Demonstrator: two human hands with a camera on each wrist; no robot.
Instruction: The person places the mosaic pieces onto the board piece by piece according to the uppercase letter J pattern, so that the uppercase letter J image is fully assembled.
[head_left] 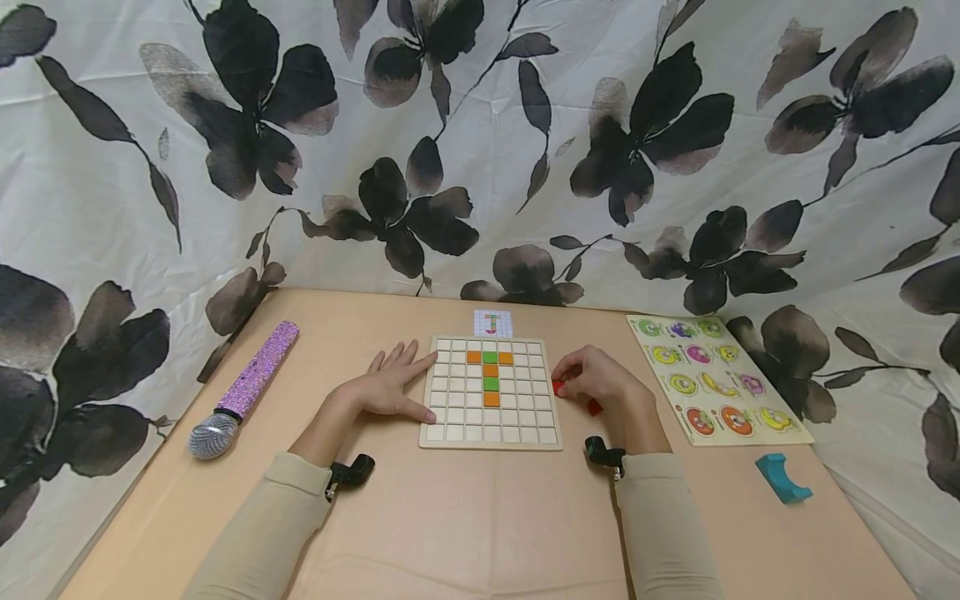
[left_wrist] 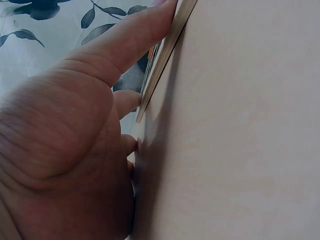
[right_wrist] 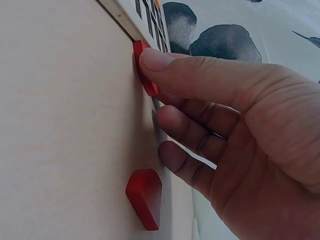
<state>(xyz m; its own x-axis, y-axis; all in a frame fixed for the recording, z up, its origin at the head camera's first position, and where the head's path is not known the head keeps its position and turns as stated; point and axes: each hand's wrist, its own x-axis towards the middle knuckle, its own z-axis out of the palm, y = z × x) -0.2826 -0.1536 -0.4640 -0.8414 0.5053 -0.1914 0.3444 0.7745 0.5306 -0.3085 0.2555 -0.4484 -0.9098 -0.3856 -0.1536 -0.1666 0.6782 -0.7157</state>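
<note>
A pale grid board point(head_left: 525, 408) lies on the table, with orange squares and green squares point(head_left: 491, 384) set in a T shape. My left hand point(head_left: 386, 385) has its fingers spread, thumb and index fingertip touching the board's left edge. At the right edge, my right hand point(head_left: 600, 379) pinches a small red piece point(right_wrist: 142, 70) between thumb and fingers, its end close against the board's side in the right wrist view. A second red piece point(right_wrist: 144, 197), tapered at one end, lies on the table under that hand. The fingers partly cover the held piece.
Behind the board lies a small printed grid card point(head_left: 492, 323). A glittery purple microphone point(head_left: 251, 383) is at the left. To the right are a fruit picture sheet point(head_left: 716, 375) and a curved teal block point(head_left: 783, 479). Floral cloth point(head_left: 525, 150) hangs behind the table.
</note>
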